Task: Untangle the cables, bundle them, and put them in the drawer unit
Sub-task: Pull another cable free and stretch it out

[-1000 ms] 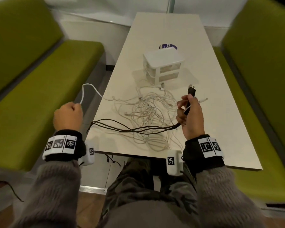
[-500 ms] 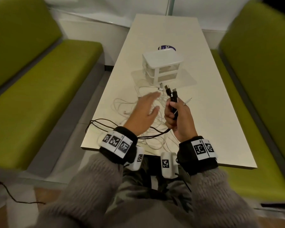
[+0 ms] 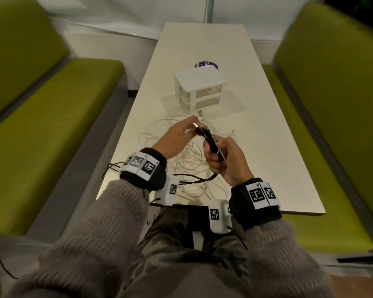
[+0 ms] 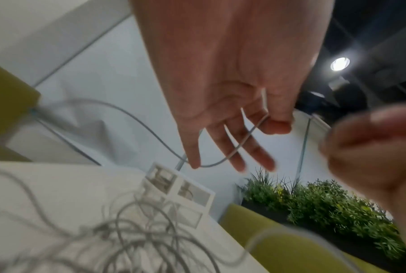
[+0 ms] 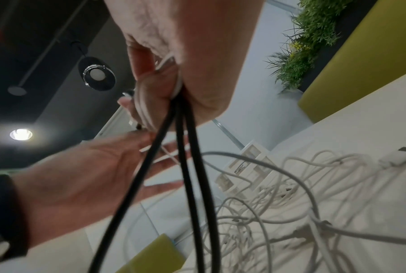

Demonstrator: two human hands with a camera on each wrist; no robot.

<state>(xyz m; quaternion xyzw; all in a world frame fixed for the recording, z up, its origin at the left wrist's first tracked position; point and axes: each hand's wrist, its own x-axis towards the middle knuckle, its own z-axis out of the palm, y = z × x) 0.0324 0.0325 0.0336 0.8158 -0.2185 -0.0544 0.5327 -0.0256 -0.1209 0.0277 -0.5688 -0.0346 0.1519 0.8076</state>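
My right hand [image 3: 220, 155] [image 5: 173, 73] grips the doubled black cable [image 3: 211, 145] [image 5: 187, 166] just below its plugs, and a white strand also passes through the fist. The black strands trail left, off the table's near edge. My left hand [image 3: 181, 132] [image 4: 262, 133] is up against the plug tips. Its fingers are fairly straight, and its thumb pinches a thin white cable [image 4: 220, 160] against the forefinger. A tangle of white cables [image 3: 190, 164] [image 5: 290, 203] lies on the table below both hands. The white drawer unit [image 3: 199, 82] [image 4: 180, 188] stands just beyond, with its drawers pushed in.
The long white table [image 3: 256, 147] runs away from me between two green benches [image 3: 52, 125] [image 3: 332, 125]. A round purple sticker [image 3: 206, 65] lies behind the drawer unit. Plants [image 4: 325, 212] stand behind the right bench. My lap is at the table's near edge.
My left hand has swung from off the table's left side over to the plugs in my right hand. My right hand has come nearer and tipped the plugs to the left.
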